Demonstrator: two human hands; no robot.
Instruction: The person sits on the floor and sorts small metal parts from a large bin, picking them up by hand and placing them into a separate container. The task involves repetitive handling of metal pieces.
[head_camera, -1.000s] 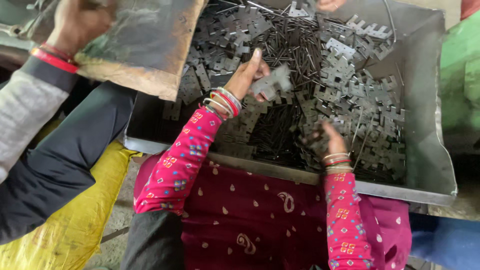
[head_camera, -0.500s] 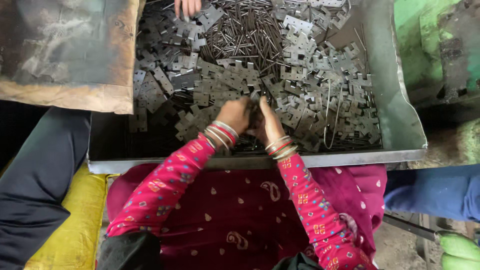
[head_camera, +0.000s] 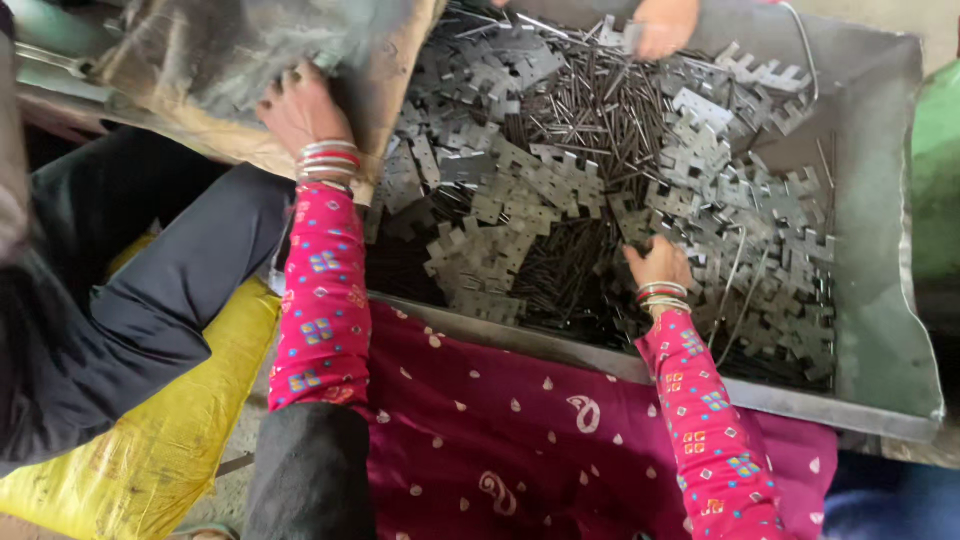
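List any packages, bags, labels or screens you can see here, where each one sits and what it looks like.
Yellow woven sack: lower left, beside the metal tray, crumpled and bulging.
Dirty clear plastic bag: upper left over the tray's corner, brownish and wrinkled, under the left hand.
No labels, signs or screens show.

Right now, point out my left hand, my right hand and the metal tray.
left hand (head_camera: 300, 105), head view, on the back of the hand resting on the worn sheet.
right hand (head_camera: 658, 264), head view, back of the hand among the plates.
metal tray (head_camera: 880, 330), head view, bare right wall.
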